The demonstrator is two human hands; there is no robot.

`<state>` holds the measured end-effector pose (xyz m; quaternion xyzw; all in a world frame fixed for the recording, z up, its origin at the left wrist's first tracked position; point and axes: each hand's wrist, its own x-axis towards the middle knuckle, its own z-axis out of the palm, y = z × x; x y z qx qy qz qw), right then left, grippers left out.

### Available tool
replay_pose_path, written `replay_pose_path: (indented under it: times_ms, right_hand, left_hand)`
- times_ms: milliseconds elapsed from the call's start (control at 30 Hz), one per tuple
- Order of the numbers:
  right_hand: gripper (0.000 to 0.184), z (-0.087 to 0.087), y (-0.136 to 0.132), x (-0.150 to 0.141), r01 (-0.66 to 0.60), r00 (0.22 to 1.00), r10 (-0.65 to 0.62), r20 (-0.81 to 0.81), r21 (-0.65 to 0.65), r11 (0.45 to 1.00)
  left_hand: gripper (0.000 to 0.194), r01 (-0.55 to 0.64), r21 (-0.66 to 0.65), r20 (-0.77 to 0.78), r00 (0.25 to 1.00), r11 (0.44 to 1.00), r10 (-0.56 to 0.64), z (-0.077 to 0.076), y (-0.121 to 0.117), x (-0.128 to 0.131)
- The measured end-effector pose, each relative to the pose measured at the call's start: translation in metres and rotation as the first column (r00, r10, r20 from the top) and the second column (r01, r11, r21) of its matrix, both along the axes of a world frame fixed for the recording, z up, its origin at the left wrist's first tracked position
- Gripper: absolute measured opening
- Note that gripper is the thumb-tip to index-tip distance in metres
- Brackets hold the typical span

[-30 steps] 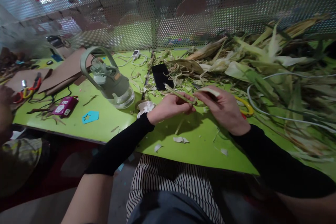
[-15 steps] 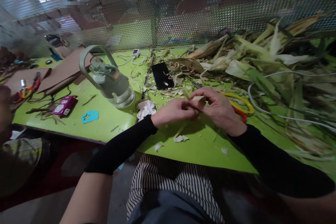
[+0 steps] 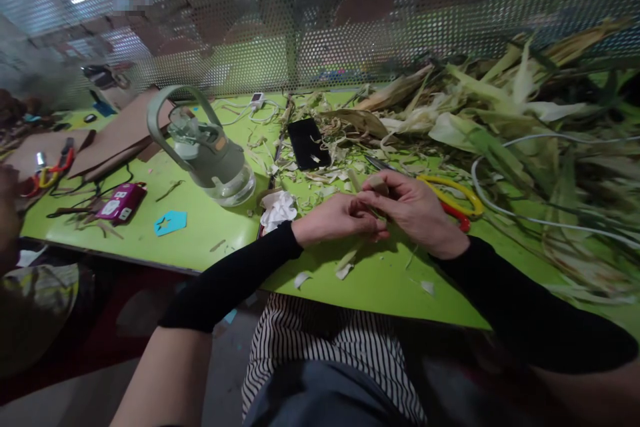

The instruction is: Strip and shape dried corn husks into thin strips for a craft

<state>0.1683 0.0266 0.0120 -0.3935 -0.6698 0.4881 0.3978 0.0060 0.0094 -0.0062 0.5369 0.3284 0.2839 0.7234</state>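
Observation:
Over the green table [image 3: 400, 280], both my hands meet on a pale strip of corn husk [image 3: 354, 180]. My left hand [image 3: 343, 217] has its fingers curled and pinched on the strip, part of which hangs below toward the tabletop. My right hand [image 3: 413, 210] pinches the strip between thumb and fingers, touching the left fingertips. The fingers hide much of the husk where they meet. Just behind my right hand lie scissors [image 3: 463, 193] with yellow and red handles, blade tip showing past the fingers.
A heap of corn husks [image 3: 500, 107] and a white cable [image 3: 477, 180] fill the right. Husk scraps surround a black phone [image 3: 309, 143]. Left are a green-lidded bottle [image 3: 215, 160], crumpled tissue [image 3: 279, 209], purple box [image 3: 121, 203] and blue paper tag [image 3: 170, 222]. Another person's hand [image 3: 7, 193] shows at far left.
My fingers have shifted on the husk strip; its rolled part between my hands shows less. The hanging end has swung slightly, and my right hand has moved a little, uncovering more of the scissors.

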Motion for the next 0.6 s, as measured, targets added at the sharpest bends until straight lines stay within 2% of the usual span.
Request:
replay_pose_path:
  times_ms: [133,233,367,500,600]
  right_hand:
    - [0.023,-0.002,0.0,-0.002,-0.004,1.0,0.004,0.006,-0.012,1.0]
    - [0.028,0.001,0.003,0.0,0.032,0.999,-0.033,0.029,0.01,0.999]
    - [0.036,0.007,0.009,0.004,0.097,0.992,-0.099,0.075,0.026,0.995]
    - [0.041,0.008,0.013,0.007,0.001,0.99,-0.003,0.142,0.013,1.0]
    - [0.042,0.004,0.014,0.006,-0.014,0.976,-0.024,0.218,0.175,0.985]
  left_hand:
    - [0.008,-0.03,-0.041,0.034,0.999,0.999,0.032,0.001,0.001,0.002]
    - [0.011,-0.074,0.016,0.012,0.997,0.997,0.074,0.003,0.002,0.003]
    - [0.028,-0.227,0.005,0.03,0.973,0.974,0.227,0.008,0.002,0.003]
    - [0.028,-0.356,-0.064,0.097,0.928,0.932,0.361,0.01,0.005,0.004]
    - [0.028,-0.377,-0.069,0.098,0.919,0.923,0.383,0.006,0.008,0.005]
